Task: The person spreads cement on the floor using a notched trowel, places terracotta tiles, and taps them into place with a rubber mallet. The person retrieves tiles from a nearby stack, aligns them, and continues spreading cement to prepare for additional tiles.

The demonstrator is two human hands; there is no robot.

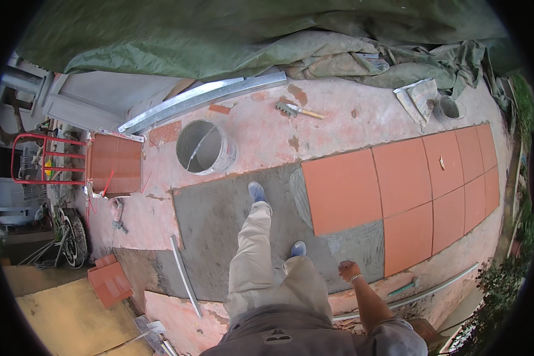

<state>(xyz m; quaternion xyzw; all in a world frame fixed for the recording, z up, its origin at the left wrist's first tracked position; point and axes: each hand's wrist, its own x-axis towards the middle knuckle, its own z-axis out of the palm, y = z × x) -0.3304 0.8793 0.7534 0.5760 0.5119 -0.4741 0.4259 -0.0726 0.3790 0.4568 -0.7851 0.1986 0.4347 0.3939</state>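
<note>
My right hand point(350, 271), with a bracelet at the wrist, hangs over the mortar bed point(213, 231). Its fingers are curled in, and no object shows in them. Nearest to it is a patch of combed grey adhesive point(362, 244) beside the laid terracotta tiles point(407, 240). These large square tiles lie in two rows on the right, with narrow gaps between them. Out of view is my left hand. My blue shoes point(256, 191) stand on the grey bed, left of the tiles.
A mortar-stained bucket point(228, 155) stands beyond the bed, near a wooden-handled tool point(305, 111). At left, a red hand truck point(44, 159) bears stacked tiles point(115, 163). A metal straightedge point(186, 276) and loose tiles point(110, 283) lie lower left. Another bucket point(450, 108) is far right.
</note>
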